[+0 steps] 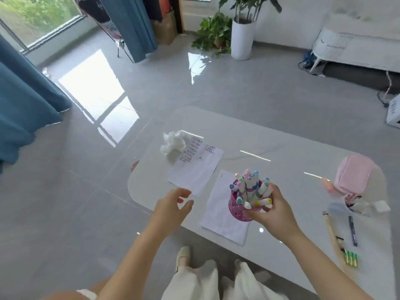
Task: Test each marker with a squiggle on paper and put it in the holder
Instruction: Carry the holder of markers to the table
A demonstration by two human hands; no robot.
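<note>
The right hand (273,213) gripped the holder (234,202) of markers (249,185); the left hand (171,204) hovered, fingers loose. Next, one marker likely needed drawing out.

The right hand (273,210) grips the pink marker holder (239,207) over paper (220,211); the left hand (171,205) hovers, fingers relaxed, near the table's (281,152) front-left edge.

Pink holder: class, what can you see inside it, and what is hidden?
Capped markers stand packed inside the pink holder, caps up in several colours. Their lower ends are covered by the holder's wall and by the right hand gripping it.
</note>
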